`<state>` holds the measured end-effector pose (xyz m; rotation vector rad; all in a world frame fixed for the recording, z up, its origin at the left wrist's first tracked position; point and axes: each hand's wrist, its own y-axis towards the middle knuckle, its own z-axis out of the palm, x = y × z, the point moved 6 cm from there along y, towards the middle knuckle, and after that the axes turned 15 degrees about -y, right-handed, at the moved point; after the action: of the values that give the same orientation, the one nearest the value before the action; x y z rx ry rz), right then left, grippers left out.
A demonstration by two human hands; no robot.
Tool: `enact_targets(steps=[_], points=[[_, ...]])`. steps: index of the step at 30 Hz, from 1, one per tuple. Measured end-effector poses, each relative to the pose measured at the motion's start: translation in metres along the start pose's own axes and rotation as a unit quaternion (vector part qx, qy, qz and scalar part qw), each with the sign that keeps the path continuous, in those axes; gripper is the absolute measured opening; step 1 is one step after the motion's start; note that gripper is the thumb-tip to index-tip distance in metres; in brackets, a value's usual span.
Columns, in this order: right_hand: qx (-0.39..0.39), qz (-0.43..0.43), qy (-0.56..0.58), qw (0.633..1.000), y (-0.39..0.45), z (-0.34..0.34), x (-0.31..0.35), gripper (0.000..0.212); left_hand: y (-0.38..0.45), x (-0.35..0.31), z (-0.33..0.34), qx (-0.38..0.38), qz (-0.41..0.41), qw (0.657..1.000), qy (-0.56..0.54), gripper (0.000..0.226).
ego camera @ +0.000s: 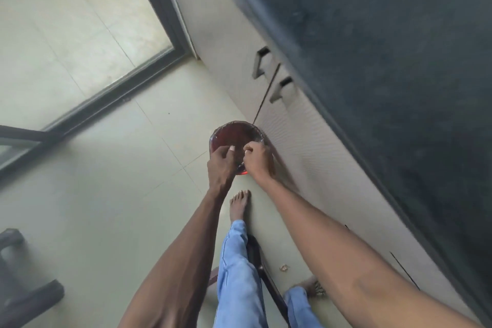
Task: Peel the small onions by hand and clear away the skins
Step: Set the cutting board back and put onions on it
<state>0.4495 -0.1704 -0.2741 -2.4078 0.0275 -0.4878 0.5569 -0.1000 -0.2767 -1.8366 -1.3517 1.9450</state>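
Both hands, left hand (222,161) and right hand (258,158), reach over the red bin (235,132).

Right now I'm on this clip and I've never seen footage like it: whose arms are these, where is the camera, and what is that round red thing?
There is no machine here. The one picture comes from a wide-angle camera worn on a person's head, looking down, so the two bare arms reaching forward are the wearer's own. Below them you see their jeans and bare feet on a pale tiled floor.

The round red thing is a small bin lined with a thin plastic bag, standing on the floor beside the pale cabinet doors under a dark countertop. Both hands are over its near edge: the left hand and the right hand, fingers curled. They seem to be handling the liner or dropping something in, but the blur hides what, if anything, they pinch. A small scrap, perhaps onion skin, lies on the floor.
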Motion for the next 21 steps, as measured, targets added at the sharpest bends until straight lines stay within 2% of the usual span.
enact_targets(steps=[4,7,10,15,18,21], points=[[-0.098,-0.092,0.063,0.989,-0.106,-0.077,-0.024,0.022,-0.114,-0.047,0.018,-0.01,0.095,0.994,-0.06,0.039],[-0.188,-0.165,0.111,0.962,-0.208,-0.155,-0.062,0.017,-0.226,-0.082,0.046,0.005,0.182,0.981,-0.068,0.045],[-0.264,-0.172,0.159,0.936,-0.293,-0.222,-0.121,0.015,-0.319,-0.1,0.086,0.033,0.257,0.963,-0.075,0.047],[-0.381,-0.089,0.221,0.893,-0.393,-0.295,-0.275,0.017,-0.438,-0.089,0.204,0.148,0.303,0.939,-0.072,0.054],[-0.429,-0.011,0.238,0.871,-0.435,-0.313,-0.37,0.018,-0.494,-0.07,0.286,0.235,0.308,0.921,-0.034,0.035],[-0.472,0.075,0.248,0.843,-0.473,-0.32,-0.458,0.021,-0.54,-0.037,0.359,0.326,0.278,0.903,0.034,0.016]])
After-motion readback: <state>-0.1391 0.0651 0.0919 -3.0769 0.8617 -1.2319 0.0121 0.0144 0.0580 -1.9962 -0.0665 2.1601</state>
